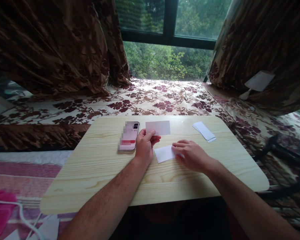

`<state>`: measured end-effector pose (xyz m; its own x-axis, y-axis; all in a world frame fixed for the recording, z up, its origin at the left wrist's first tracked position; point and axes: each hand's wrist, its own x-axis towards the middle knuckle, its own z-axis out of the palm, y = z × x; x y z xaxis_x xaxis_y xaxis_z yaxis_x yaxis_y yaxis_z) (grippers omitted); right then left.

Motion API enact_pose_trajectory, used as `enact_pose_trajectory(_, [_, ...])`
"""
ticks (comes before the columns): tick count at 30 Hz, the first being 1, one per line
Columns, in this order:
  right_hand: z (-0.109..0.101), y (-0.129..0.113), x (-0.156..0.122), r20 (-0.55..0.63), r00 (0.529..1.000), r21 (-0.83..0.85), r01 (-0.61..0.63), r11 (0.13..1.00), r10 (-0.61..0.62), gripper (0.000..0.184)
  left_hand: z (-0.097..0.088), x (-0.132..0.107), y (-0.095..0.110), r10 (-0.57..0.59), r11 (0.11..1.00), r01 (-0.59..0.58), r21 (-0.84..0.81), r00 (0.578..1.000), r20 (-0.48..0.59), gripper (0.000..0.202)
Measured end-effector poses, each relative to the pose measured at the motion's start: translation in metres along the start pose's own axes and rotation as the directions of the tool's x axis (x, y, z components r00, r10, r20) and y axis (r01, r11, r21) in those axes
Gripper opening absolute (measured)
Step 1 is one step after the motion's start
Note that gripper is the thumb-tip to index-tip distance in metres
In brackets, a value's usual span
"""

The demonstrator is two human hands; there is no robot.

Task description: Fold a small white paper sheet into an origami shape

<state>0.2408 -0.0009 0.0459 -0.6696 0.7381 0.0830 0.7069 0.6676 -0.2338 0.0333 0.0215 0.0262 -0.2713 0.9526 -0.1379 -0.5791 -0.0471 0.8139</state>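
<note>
My left hand (146, 143) holds a blank, greyish-white paper card (161, 127) just above the table, thumb on top and fingers curled beneath. Nearer to me, a second white paper card (164, 154) lies at or close to the tabletop. Its right end is between the fingers and thumb of my right hand (188, 153), which partly covers it. Off to the right is a small, slightly fanned stack of white paper cards (204, 131), touched by neither hand. A smartphone (129, 136) with a lit, partly blurred screen lies left of my left hand.
The light wood-grain table (102, 176) has rounded corners. Behind it runs a floral-covered ledge (162, 96) below a window between patterned curtains. A white lamp (259, 81) stands at the right. On the left are striped bedding (22, 170), a pink item (2, 208) and a white cable (22, 213).
</note>
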Motion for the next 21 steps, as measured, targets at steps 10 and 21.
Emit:
enact_pose_trajectory(10, [0.016, -0.028, -0.096, 0.068, 0.988, 0.008, 0.141, 0.990, -0.141, 0.087, 0.002, -0.002, -0.005, -0.009, 1.000, 0.009, 0.001, 0.999, 0.031, 0.027])
enact_pose_trajectory(21, [0.011, -0.011, -0.100, -0.173, 0.976, 0.342, -0.068, 0.937, 0.134, 0.022, 0.001, -0.002, -0.012, -0.048, 0.998, 0.045, 0.043, 0.996, 0.076, 0.028])
